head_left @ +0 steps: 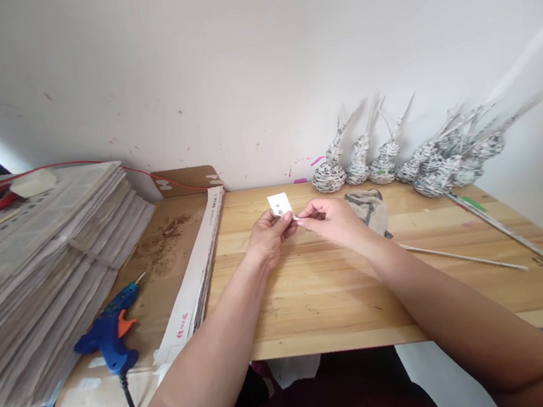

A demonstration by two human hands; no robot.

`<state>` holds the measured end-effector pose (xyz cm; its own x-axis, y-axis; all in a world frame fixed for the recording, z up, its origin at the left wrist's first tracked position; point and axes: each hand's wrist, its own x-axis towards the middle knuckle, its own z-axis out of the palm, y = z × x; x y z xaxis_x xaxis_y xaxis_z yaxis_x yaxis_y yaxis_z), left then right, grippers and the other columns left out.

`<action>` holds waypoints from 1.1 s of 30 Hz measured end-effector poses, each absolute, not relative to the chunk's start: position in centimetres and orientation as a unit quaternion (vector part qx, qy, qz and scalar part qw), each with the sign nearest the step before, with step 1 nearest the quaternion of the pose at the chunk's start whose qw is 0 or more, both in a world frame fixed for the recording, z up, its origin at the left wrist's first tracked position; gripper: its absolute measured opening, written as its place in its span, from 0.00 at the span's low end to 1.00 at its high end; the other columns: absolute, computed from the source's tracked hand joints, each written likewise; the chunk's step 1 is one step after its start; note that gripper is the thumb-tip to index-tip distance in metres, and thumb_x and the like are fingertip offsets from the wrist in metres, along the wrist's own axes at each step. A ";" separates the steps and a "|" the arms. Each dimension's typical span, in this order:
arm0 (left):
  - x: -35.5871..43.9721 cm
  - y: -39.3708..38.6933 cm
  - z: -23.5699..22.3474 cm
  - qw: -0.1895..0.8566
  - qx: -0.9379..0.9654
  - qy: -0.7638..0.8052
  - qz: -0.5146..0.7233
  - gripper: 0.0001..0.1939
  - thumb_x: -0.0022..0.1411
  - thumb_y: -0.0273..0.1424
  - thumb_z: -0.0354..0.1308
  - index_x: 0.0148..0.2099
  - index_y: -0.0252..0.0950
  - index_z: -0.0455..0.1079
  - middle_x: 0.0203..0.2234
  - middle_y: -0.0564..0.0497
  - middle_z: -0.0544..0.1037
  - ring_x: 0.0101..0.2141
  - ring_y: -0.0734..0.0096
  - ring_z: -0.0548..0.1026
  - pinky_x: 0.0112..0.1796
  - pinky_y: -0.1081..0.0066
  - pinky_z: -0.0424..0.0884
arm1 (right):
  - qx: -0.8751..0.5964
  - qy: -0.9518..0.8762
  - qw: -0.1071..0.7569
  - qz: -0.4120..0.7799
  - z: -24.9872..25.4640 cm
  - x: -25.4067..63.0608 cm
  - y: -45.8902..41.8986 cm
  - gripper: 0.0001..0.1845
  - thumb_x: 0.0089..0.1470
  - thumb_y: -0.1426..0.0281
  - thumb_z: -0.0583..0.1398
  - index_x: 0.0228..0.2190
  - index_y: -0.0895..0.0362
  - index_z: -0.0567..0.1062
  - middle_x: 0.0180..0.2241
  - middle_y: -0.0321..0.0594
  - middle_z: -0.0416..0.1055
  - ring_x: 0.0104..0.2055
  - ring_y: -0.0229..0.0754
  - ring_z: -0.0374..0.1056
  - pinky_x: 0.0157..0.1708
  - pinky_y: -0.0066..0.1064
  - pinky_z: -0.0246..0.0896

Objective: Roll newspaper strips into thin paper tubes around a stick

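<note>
A small white piece of paper (280,204) with dark print stands up between my hands, above the wooden table. My left hand (270,236) pinches its lower part between thumb and fingers. From the other side, my right hand (327,218) is closed at the paper's lower right corner, where a narrow, rolled or folded bit shows between the fingertips. Just beyond my right wrist lies a beige mesh pouch (368,209) with dark markings. A thin white paper rod (465,257) rests on the table near my right forearm.
Several woven paper gourd shapes (328,175) stand along the wall at the right. A longer paper rod (524,242) slants across the table's right side. To the left are a tall newspaper stack (57,260), a blue glue gun (112,330) on cardboard, and a pile of paper strips (195,275).
</note>
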<state>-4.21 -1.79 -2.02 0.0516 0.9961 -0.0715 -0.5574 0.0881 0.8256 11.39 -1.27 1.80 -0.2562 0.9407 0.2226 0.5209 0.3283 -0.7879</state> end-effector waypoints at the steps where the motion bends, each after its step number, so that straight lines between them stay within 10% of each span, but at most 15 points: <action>1: -4.2 -1.8 -2.0 0.651 0.321 0.344 0.595 0.18 0.42 0.32 0.72 0.34 0.32 0.71 0.27 0.54 0.75 0.28 0.80 0.73 0.33 0.77 0.71 | -0.499 -0.731 0.352 0.306 1.8 11.4 -1.3 0.10 0.46 0.63 0.64 0.27 0.57 0.76 0.26 0.37 0.75 0.26 0.37 0.68 0.28 0.28 0.62; 21: -4.2 -2.0 -2.1 0.663 0.320 0.353 0.577 0.16 0.42 0.28 0.72 0.35 0.31 0.73 0.27 0.51 0.77 0.28 0.80 0.74 0.32 0.78 0.70 | -0.524 -0.717 0.311 0.337 1.8 11.6 -1.1 0.08 0.51 0.64 0.60 0.27 0.56 0.73 0.22 0.35 0.73 0.24 0.37 0.68 0.24 0.27 0.60; 33: -4.4 -1.8 -1.8 0.665 0.245 0.406 0.577 0.07 0.48 0.20 0.67 0.32 0.28 0.73 0.25 0.49 0.76 0.25 0.79 0.74 0.28 0.80 0.72 | -0.535 -0.800 0.262 0.073 1.5 12.3 -1.0 0.11 0.57 0.64 0.56 0.37 0.55 0.75 0.33 0.42 0.76 0.33 0.43 0.71 0.34 0.32 0.59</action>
